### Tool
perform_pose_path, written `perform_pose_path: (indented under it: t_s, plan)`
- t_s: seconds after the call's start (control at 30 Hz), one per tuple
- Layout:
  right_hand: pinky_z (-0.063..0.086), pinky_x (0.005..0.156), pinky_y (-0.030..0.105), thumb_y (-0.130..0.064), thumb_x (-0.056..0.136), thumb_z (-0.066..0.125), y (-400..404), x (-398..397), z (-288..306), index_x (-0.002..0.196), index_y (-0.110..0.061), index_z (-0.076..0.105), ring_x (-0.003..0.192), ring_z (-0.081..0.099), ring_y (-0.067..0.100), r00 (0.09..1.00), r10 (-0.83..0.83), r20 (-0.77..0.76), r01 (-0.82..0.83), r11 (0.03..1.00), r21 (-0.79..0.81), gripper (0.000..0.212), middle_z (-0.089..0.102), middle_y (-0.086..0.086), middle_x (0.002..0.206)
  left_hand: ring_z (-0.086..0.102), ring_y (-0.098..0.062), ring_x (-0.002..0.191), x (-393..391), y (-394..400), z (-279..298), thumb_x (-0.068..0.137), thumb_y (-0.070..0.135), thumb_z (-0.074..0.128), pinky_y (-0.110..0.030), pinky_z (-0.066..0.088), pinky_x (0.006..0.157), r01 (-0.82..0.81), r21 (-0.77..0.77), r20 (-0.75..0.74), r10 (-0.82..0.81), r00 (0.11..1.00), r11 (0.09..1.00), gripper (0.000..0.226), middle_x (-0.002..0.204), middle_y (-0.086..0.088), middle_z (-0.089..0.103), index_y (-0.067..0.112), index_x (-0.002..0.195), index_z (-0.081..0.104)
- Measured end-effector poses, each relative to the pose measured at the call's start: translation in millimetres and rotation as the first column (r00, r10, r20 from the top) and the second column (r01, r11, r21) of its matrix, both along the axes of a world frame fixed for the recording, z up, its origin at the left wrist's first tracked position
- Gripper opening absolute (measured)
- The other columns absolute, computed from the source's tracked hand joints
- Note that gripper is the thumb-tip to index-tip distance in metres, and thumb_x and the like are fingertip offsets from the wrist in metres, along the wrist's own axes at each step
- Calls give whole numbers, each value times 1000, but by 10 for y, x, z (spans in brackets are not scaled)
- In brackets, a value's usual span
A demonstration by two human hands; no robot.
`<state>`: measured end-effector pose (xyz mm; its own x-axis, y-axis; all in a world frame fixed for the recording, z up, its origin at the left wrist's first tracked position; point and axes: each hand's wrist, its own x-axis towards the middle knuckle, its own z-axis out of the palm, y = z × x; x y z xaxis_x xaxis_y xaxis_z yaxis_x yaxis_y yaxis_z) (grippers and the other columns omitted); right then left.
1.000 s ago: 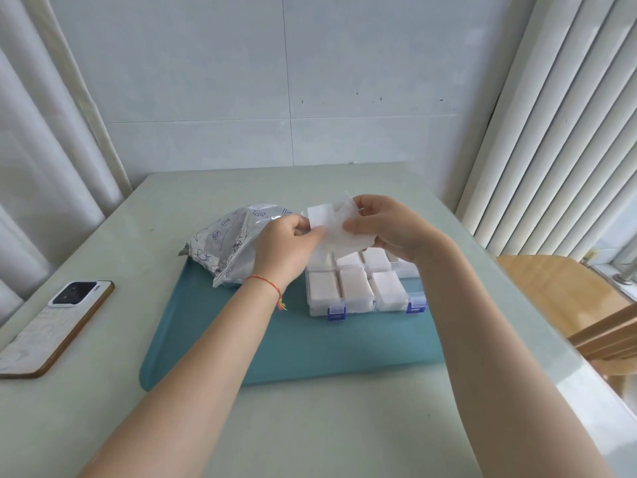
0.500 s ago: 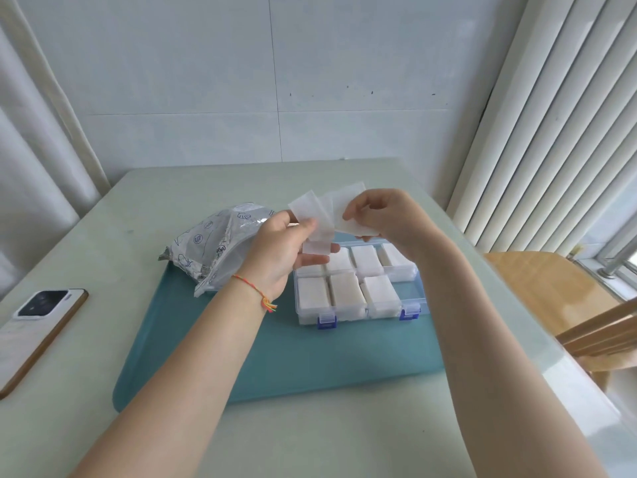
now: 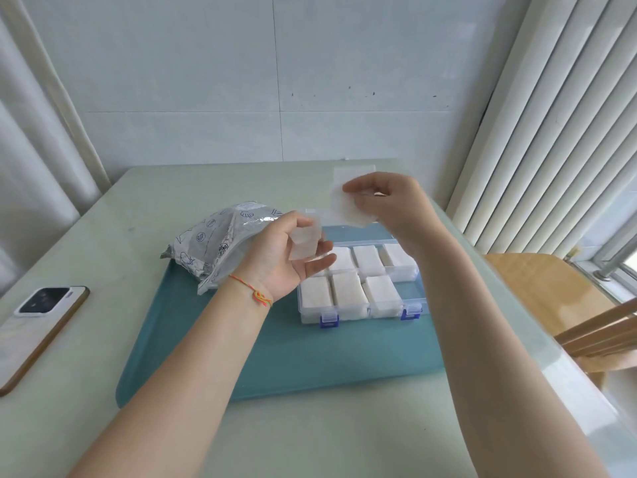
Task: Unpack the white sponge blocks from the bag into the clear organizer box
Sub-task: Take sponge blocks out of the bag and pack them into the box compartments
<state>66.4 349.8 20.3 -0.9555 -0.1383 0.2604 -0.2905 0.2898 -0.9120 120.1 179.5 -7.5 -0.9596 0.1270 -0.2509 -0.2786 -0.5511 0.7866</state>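
Observation:
My left hand [image 3: 287,257] holds a white sponge block [image 3: 305,243] between thumb and fingers, just above the left back corner of the clear organizer box [image 3: 410,307]. My right hand [image 3: 387,201] pinches a thin clear wrapper [image 3: 348,198], raised over the back of the box. The box has blue latches and several white sponge blocks [image 3: 348,291] in its compartments. The silver printed bag [image 3: 215,241] lies open-mouthed to the left of the box. My left hand hides the back left compartment.
Box and bag sit on a teal tray [image 3: 286,353] on a pale green table [image 3: 310,439]. A phone [image 3: 41,324] lies face down at the left edge. A wooden chair [image 3: 551,305] stands right of the table, by vertical blinds [image 3: 551,132].
My hands have drawn apart: the right one lifted the wrapper up and to the right, and the left one now holds the bare sponge block lower, over the box.

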Motion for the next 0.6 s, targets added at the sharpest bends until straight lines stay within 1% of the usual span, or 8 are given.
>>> perform_pose_path:
  t_s: [0.1,0.2,0.3,0.37,0.43,0.5,0.57,0.6]
  plan:
    - [53,73,26,2,84,61,-17,-1,14,90,-23,74,75,63,10,999,26,30,-22,992,-123,29,68,-3,92,67,-23,69,7,16,-6,95,20,50,-25,56,55,36,53,27,-37,999,998,15,80,-9,65,11,97,62]
    - [54,69,25,3,82,63,-72,25,18,91,-22,71,73,61,12,999,19,34,-15,992,-123,28,65,1,94,73,-27,78,12,46,-4,99,23,46,-23,55,55,48,26,15,-48,999,999,19,89,-13,72,11,101,60]
    - [59,74,34,4,81,65,-145,71,21,92,-16,67,73,62,19,998,29,60,-22,994,-109,23,64,9,96,73,-29,85,-3,48,-17,103,42,38,-23,55,55,73,9,-26,-73,997,997,41,100,-12,73,13,123,58]
    - [60,68,32,2,81,67,-201,109,29,92,-13,67,66,64,19,998,29,59,-27,999,-36,19,65,12,92,72,-28,92,-20,38,-23,101,57,31,-24,55,59,110,-8,-65,-111,992,994,57,107,-10,72,16,128,59]
    - [54,53,23,-2,83,68,-250,157,49,92,-12,68,61,64,15,998,34,51,-37,997,71,14,66,11,86,71,-26,96,-11,43,-4,98,64,28,-25,55,63,138,-16,-100,-139,985,990,61,106,-7,73,20,121,63]
    - [48,48,16,-5,88,66,-276,188,56,94,-8,71,60,65,9,996,58,70,-66,991,118,8,66,9,85,71,-24,96,0,50,3,101,55,30,-25,55,65,129,-56,-135,-136,982,990,51,101,-4,73,20,112,65]
    - [44,48,10,-8,91,62,-261,172,47,95,-8,73,54,62,-1,997,53,54,-62,983,175,12,66,3,81,71,-24,94,-7,46,-26,105,26,37,-25,55,63,108,-126,-180,-130,975,986,29,106,-8,71,16,113,63]
    - [41,48,8,-7,91,59,-241,153,42,95,-10,73,50,58,-4,999,34,26,-39,975,217,15,63,-2,76,72,-25,91,-13,42,-41,103,10,38,-25,55,61,101,-144,-201,-129,971,984,26,109,-11,69,13,113,62]
